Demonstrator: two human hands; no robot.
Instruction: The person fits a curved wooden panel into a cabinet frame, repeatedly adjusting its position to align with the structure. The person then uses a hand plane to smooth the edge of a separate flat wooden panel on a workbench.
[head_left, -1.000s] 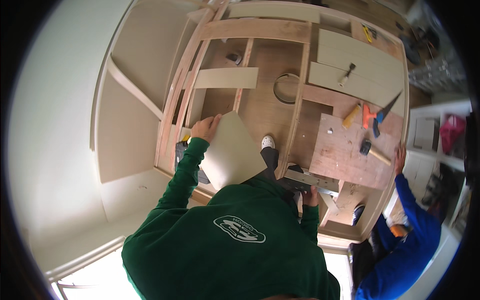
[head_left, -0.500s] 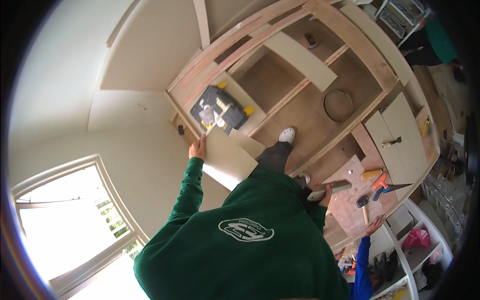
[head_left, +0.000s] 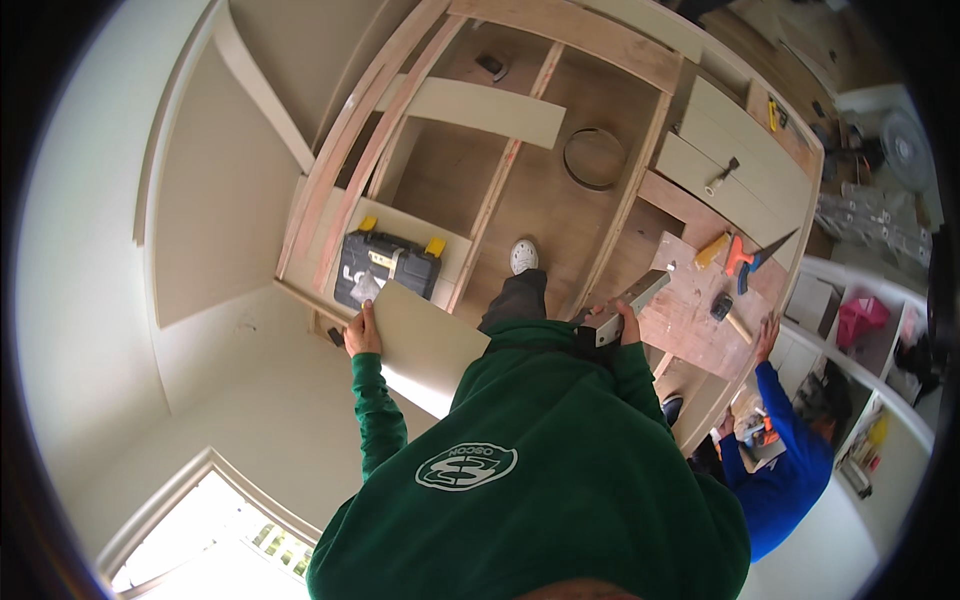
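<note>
Left fingers [head_left: 368,314] grip the cream panel [head_left: 430,345], right fingers [head_left: 628,314] grasp a metal bar [head_left: 643,290]; I'd steady both, panel clear of the toolbox [head_left: 410,268].

We are in an indoor room that serves as a carpentry site. We tell by the broad, compartmented, bare reddish-wood framework [head_left: 570,45] across the upper centre, the black toolbox with yellow latches [head_left: 408,272] left of centre, and the black-headed, wooden-handled mallet [head_left: 722,306] at right. A pale, plain wall [head_left: 90,300] at left and a bright window [head_left: 200,540] at lower left enclose us.
</note>
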